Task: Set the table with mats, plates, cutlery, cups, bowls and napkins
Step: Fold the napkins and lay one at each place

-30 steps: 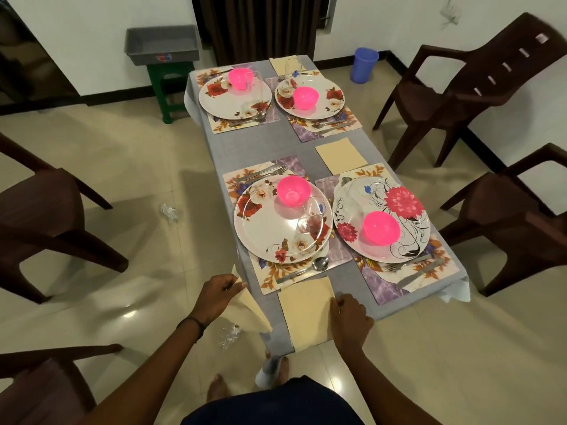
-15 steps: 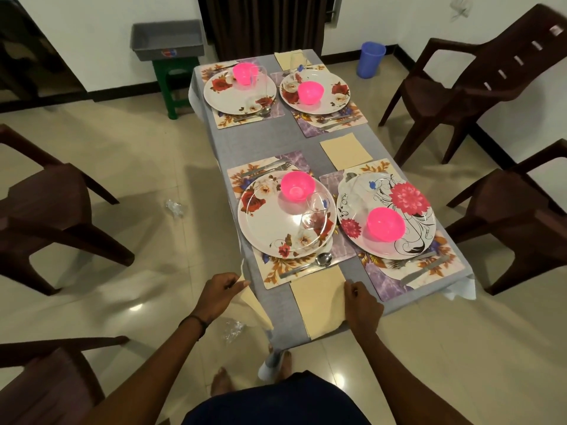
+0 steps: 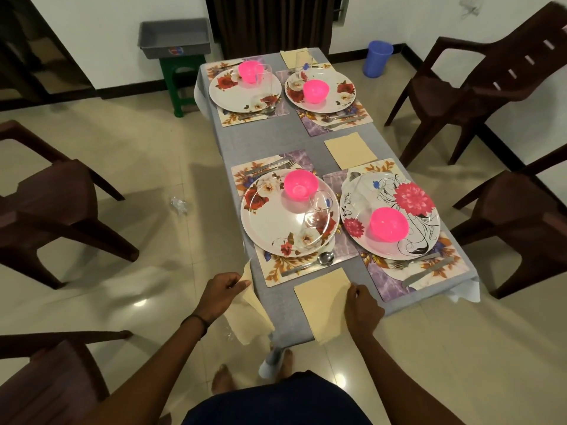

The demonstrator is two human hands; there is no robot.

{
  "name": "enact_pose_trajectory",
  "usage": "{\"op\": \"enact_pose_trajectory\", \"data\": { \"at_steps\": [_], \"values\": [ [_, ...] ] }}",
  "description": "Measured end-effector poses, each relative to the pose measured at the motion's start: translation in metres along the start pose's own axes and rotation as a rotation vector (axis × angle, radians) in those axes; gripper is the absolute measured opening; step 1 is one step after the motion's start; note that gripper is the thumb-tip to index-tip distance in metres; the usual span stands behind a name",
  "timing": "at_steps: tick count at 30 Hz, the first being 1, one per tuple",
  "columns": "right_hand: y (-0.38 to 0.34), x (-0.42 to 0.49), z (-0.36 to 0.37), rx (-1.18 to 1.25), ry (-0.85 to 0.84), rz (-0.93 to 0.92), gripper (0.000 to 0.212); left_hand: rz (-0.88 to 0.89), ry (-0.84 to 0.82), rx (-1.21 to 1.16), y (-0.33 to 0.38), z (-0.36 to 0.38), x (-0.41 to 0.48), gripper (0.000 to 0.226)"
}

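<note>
The right hand (image 3: pixel 362 308) is right on the job at the near end of the table (image 3: pixel 277 305). Its fingers are curled over the right edge of the flat napkin (image 3: pixel 320 297), and it looks like a pinch at the far-right corner. That napkin lies immediately left of the hand, with its long axis running near to far. Its near end hangs past the table edge, so the coming move probably pushes it away from the person.

The left hand (image 3: pixel 222 291) is well apart across a strip of grey cloth and busy with its own load. Thumb and fingers are pinching a second sheet, the hanging napkin (image 3: pixel 248 315), which droops off the near-left corner toward the floor. The right hand is clearly the nearer one.

Room is tight on the surface:
- The far edge of the flat napkin almost meets the near-left mat (image 3: pixel 273 273), where a spoon (image 3: pixel 325 258) lies below the flowered plate (image 3: pixel 276 222).
- The near-right mat (image 3: pixel 388 282) sits just beside the right hand.
- A pink bowl (image 3: pixel 300 185) and a clear glass (image 3: pixel 319 210) stand on that plate.

Farther up, another napkin (image 3: pixel 349 150) lies on the right, with two more settings beyond it. Brown chairs (image 3: pixel 491 84) ring the table.
</note>
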State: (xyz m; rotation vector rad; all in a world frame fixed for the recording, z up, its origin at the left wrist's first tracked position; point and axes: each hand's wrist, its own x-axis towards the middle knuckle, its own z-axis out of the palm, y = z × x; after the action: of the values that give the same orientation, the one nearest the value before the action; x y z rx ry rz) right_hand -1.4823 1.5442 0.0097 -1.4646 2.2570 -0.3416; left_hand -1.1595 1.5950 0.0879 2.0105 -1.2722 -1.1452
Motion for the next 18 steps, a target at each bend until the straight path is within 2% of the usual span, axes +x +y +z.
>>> {"op": "enact_pose_trajectory", "data": {
  "at_steps": [4,12,18],
  "values": [
    [-0.003,-0.011,0.005,0.033,0.091,0.105,0.040,0.016,0.024,-0.008,0.006,-0.001,-0.003,0.048],
    [-0.013,-0.007,0.005,-0.055,0.040,-0.008,0.033,0.022,0.019,-0.017,0.003,-0.005,-0.002,0.040],
    [-0.025,-0.006,0.007,-0.034,0.056,0.100,0.038,0.020,0.017,-0.002,0.002,-0.002,-0.001,0.042]
  ]
}}
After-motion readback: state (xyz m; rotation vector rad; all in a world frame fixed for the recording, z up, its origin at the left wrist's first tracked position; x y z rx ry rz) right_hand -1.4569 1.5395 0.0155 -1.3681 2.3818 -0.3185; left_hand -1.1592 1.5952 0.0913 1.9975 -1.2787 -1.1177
